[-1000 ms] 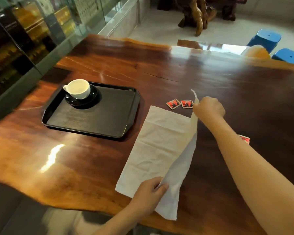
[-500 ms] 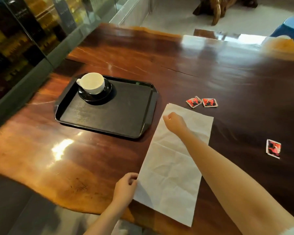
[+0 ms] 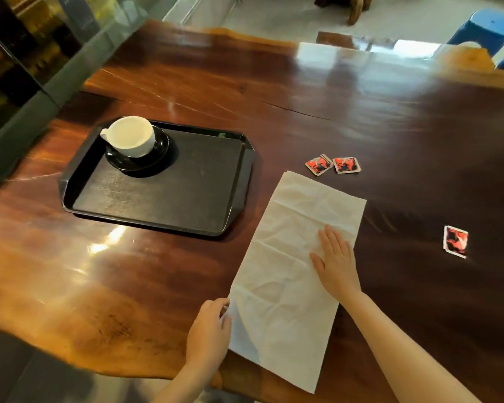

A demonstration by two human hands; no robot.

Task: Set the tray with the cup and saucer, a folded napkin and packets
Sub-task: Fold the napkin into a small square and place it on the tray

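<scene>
Napkin [image 3: 288,266] flat under right hand [image 3: 336,263] — left hand [image 3: 208,330] at edge.

Café: slab table [image 3: 274,91], serving tray [image 3: 239,181]

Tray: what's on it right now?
The tray carries only the white cup on its black saucer. Saucer's middle is hidden under the cup. Napkin and packets are off it.

Glossy wood table [image 3: 274,91], glass wall [image 3: 41,53] left, blue stools [image 3: 483,27] far rt.
</scene>
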